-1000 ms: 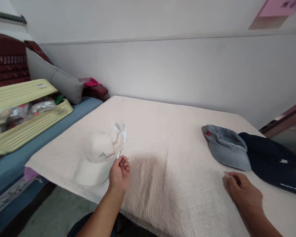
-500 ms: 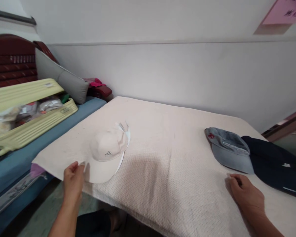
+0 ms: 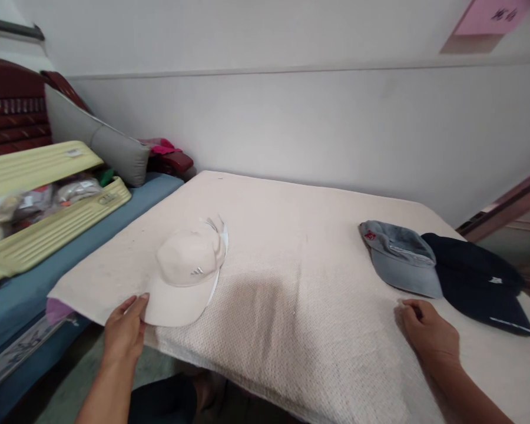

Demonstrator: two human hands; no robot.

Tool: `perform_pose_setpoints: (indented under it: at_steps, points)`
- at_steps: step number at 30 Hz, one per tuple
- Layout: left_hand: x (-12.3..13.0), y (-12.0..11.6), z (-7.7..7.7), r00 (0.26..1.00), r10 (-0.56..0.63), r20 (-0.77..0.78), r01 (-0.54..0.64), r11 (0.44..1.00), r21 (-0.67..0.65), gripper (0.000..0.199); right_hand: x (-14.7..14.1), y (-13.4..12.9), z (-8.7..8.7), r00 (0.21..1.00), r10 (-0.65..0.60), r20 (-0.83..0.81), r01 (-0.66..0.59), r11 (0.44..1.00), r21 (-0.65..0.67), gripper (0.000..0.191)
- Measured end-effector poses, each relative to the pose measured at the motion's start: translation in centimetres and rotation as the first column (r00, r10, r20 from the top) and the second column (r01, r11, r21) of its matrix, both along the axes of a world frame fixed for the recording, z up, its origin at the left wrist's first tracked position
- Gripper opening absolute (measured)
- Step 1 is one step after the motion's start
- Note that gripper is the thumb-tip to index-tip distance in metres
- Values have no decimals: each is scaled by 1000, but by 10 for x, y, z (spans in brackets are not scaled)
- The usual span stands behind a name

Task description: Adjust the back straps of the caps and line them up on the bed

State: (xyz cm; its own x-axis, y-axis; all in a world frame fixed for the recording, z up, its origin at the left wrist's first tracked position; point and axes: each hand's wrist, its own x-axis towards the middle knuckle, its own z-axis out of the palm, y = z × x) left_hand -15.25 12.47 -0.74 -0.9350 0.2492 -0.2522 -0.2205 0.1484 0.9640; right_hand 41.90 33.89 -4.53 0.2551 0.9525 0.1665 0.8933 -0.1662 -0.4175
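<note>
A cream cap [image 3: 188, 265] with a small striped logo lies on the left of the cloth-covered table [image 3: 291, 235], brim toward me. My left hand [image 3: 126, 324] pinches the left edge of its brim between thumb and fingers. At the right, my right hand [image 3: 430, 333] rests on the cloth with its fingers curled in and nothing visible in them. Just beyond it sits a grey denim cap [image 3: 400, 259] with a red emblem. A dark navy cap [image 3: 477, 285] lies against the grey one, partly beneath it.
On the left, a blue mattress [image 3: 159, 184] bears an open pale yellow case [image 3: 66, 221] of bagged items and a grey cushion [image 3: 115, 144]. A white wall [image 3: 291, 123] stands behind the table, with a pink note [image 3: 490, 16] on it.
My left hand has closed on the brim of the cream cap. The camera view has shifted slightly to the right. My right hand stays curled on the cloth.
</note>
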Motion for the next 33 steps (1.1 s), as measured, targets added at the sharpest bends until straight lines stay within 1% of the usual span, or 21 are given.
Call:
perform_pose_setpoints:
  at_steps: [2, 6, 9, 12, 16, 18, 19, 22, 24, 26, 28, 31, 33]
  points:
    - [1, 3, 1, 1000, -5, -5, 5, 1000, -5, 38, -1, -1, 3, 1000, 0, 0, 0, 1000, -12, 20]
    - [-1, 4, 2, 999, -16, -31, 14, 999, -47, 39, -3, -3, 6, 1000, -3, 14, 3, 999, -36, 22]
    - [-5, 2, 1, 992, -67, -109, 48, 985, -166, 40, -3, -3, 6, 1000, -5, 7, 5, 1000, -28, 25]
    - [-5, -1, 4, 964, -152, -218, 80, 948, -307, 42, -3, -3, 5, 1000, -2, -20, 2, 1000, -9, 27]
    - [3, 1, 10, 921, -266, -285, 130, 898, -420, 53, -2, -2, 4, 1000, 2, -2, -2, 1000, -16, 27]
    - [6, 4, 11, 903, -299, -307, 145, 888, -437, 57, -2, -2, 4, 1000, 0, 4, 0, 1000, -18, 27]
    - [7, 5, 11, 896, -307, -322, 152, 892, -427, 57, -2, -2, 3, 1000, 0, 5, 0, 1000, -17, 28]
    - [7, 8, 5, 886, -314, -342, 175, 908, -380, 55, -2, -1, 4, 1000, -6, 15, 7, 1000, -16, 30]
    - [7, 8, 1, 879, -323, -351, 175, 903, -393, 58, -2, -1, 4, 1000, -13, 18, 13, 1000, -26, 30]
    - [9, 8, -1, 861, -343, -375, 165, 887, -432, 65, -3, -2, 5, 1000, -19, 17, 20, 999, -33, 29]
    - [12, 9, -1, 843, -372, -388, 161, 863, -478, 75, -3, -2, 6, 1000, -19, 16, 19, 999, -42, 28]
    - [13, 13, 5, 826, -436, -357, 194, 816, -545, 85, -5, -3, 8, 1000, -12, 21, 14, 997, -70, 25]
    - [10, 16, 10, 824, -461, -328, 226, 800, -555, 85, -6, -3, 10, 1000, -11, 18, 13, 997, -81, 23]
